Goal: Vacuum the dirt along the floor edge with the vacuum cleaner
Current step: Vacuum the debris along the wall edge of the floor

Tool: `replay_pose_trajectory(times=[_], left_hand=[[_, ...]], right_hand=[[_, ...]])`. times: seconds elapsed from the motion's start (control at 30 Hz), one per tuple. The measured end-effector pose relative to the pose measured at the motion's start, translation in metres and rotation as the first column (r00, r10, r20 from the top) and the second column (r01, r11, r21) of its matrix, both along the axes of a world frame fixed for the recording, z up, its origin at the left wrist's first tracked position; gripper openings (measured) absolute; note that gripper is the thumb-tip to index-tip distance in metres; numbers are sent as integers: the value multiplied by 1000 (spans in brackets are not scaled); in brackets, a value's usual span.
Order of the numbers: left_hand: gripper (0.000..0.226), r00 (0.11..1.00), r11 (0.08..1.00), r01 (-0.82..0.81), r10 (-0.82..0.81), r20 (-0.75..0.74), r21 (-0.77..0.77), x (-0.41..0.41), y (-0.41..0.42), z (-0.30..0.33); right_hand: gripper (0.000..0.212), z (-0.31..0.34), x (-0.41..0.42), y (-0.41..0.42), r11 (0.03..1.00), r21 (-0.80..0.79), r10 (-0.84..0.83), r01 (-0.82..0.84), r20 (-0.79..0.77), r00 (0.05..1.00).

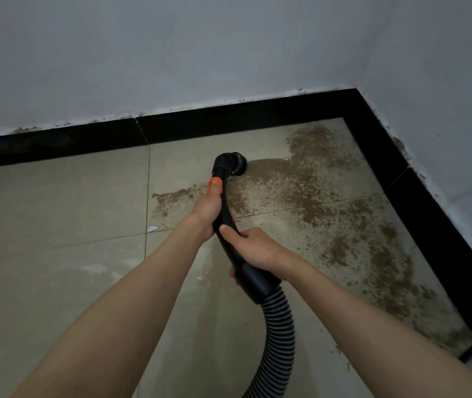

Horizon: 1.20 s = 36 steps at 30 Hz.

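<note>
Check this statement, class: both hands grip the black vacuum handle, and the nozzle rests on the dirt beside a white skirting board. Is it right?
Not quite. The head view shows the skirting board is black, not white. The left hand and right hand do grip the vacuum handle, nozzle on the dirt.

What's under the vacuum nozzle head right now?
Brown dirt on the tiled floor spreads right from the nozzle head. The spot directly beneath is covered, so unseen.

Black vacuum nozzle (236, 165) (curved) touching brown dirt (329, 202).
</note>
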<state>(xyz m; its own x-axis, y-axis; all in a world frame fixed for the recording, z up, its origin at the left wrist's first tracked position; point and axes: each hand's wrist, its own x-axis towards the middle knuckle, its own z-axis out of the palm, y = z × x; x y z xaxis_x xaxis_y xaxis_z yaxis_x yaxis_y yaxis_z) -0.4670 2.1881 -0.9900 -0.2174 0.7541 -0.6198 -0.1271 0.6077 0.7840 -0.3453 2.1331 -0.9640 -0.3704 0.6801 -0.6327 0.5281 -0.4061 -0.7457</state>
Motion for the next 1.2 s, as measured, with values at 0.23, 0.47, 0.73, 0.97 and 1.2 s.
replay_pose_trajectory(times=[0.23,0.47,0.73,0.97,1.2], left_hand=[[51,999,999,45,-45,5,-9,44,20,-6],[50,989,990,144,-144,25,-8,75,36,-10],[52,984,984,179,-179,16,-18,81,41,-12],[50,996,996,84,-84,-25,-29,44,36,-4],[57,989,999,-32,28,-145,-23,-31,18,7]], right_hand=[[49,-6,41,10,996,7,-85,86,-17,996],[52,-13,65,17,987,11,-162,162,-16,987],[54,-17,68,19,988,27,-154,154,8,988],[53,-11,36,22,997,-1,-80,80,-25,996],[47,3,-29,14,994,-106,-7,-5,-107,994]])
